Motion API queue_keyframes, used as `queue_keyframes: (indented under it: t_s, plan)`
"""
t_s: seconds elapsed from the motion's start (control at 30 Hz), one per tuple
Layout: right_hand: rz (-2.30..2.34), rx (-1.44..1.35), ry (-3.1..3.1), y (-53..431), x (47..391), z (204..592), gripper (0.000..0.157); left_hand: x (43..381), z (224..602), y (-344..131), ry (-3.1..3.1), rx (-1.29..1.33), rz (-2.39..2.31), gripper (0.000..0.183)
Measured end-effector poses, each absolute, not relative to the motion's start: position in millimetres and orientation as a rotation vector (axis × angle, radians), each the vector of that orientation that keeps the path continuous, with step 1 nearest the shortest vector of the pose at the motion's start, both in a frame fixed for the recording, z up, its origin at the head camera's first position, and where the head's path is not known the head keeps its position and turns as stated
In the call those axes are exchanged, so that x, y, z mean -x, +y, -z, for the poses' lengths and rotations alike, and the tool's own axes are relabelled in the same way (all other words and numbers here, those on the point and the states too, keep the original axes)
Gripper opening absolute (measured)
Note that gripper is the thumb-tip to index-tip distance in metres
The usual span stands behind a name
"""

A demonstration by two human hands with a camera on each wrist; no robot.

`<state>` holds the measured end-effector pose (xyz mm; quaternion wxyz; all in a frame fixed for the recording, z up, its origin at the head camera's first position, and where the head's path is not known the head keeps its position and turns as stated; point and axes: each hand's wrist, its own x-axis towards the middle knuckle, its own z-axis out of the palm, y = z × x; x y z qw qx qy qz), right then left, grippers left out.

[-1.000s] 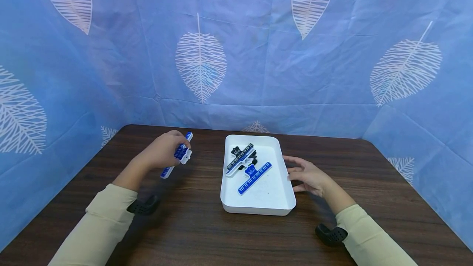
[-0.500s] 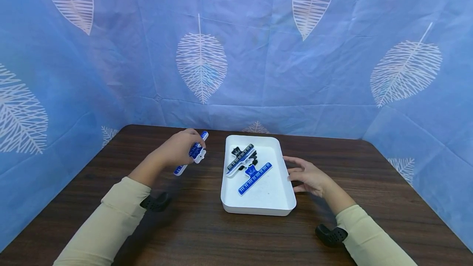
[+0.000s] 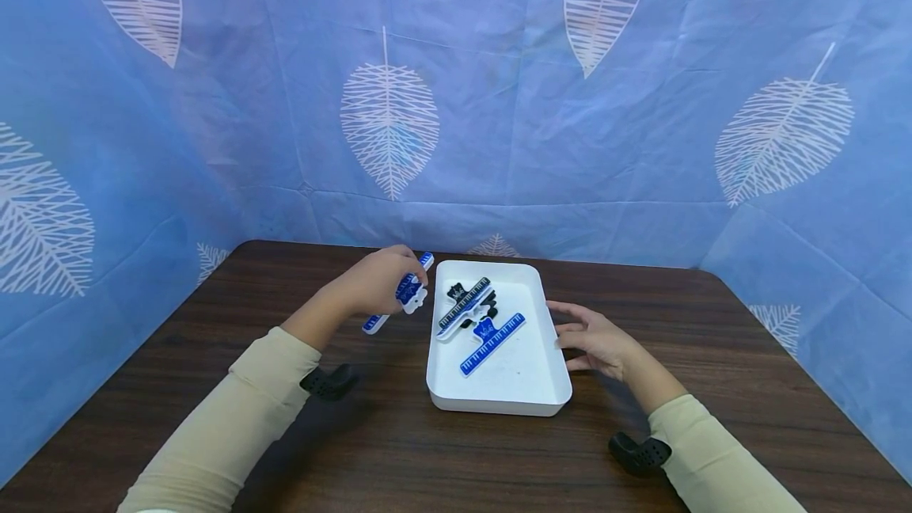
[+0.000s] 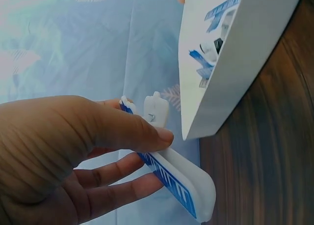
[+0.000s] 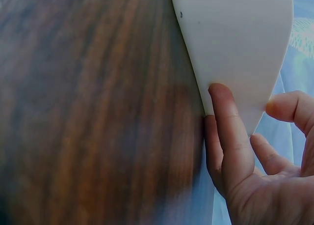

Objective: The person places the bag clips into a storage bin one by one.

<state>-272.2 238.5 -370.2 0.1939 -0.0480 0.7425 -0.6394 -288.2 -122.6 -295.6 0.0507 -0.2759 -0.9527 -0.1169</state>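
My left hand [image 3: 374, 282] pinches a blue-and-white clip [image 3: 411, 292] with a piano-key pattern, just left of the white tray [image 3: 530, 378]. In the left wrist view its thumb lies across the clip's white side [image 4: 189, 171], with fingers against the blue face. Inside the tray lies a blue piano-key clip [image 3: 493, 344]. Behind it, a black-and-white piano-key clip [image 3: 463, 309] overlaps darker clip parts that are partly hidden. My right hand [image 3: 597, 344] touches the tray's right side with spread fingers; the right wrist view shows fingertips against the white wall [image 5: 235, 48].
Tray and hands are over a dark wood-grain table [image 3: 456, 465]. A blue cloth [image 3: 470, 141] with white leaf prints hangs behind and at both sides. A black band [image 3: 329, 381] sits at the left wrist, another black band [image 3: 636, 454] at the right.
My left hand has carried the blue-and-white clip rightward across the table, up to near the tray's left edge. The right hand, the tray and the clips in it stay where they were.
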Motion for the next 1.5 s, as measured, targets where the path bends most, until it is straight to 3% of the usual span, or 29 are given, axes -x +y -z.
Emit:
queue_keyframes:
  t_s: [0.8, 1.5]
  plan:
    - [1.778, 0.152, 2.09, 239, 273, 368, 0.083, 306, 287, -61, -2.994, 1.002, 0.208, 0.046]
    - [1.769, 0.127, 2.101, 238, 275, 370, 0.082, 305, 306, -2, -3.158, 1.149, -0.015, 0.044]
